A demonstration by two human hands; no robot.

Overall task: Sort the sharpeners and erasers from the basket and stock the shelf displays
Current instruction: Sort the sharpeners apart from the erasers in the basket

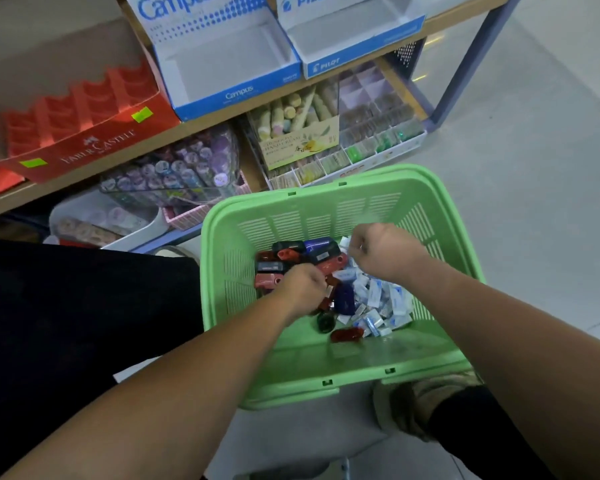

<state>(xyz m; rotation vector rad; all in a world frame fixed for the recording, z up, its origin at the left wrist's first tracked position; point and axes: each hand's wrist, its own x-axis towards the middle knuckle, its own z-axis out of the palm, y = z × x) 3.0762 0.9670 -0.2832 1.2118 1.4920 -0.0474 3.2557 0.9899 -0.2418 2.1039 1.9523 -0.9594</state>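
Shelf: we note a wooden shelf (201, 124) across the top left, with stocked goods on the level beneath it.
Displays: on the shelf stand a red Faber-Castell box (94, 143), a blue-and-white Campus box (229, 95) and a Pilot box (357, 62), side by side. We see no sharpeners or erasers in them.
Basket: a green slotted basket (291, 372) sits on the floor (534, 168) just in front of the lower shelf, between the person's legs.
Left hand: the left hand (303, 284) is down inside the basket among the sharpeners, back upward and fingers curled under. We cannot tell whether it holds one.
Right hand: the right hand (385, 252) is over the erasers, fingers curled inward. Its fingertips are hidden, so we cannot tell what it holds, if anything.
Sharpeners: red, dark blue and black sharpeners (321, 251) lie heaped in the basket's left and middle.
Erasers: small white wrapped erasers (381, 303) lie piled on its right, touching the sharpeners.
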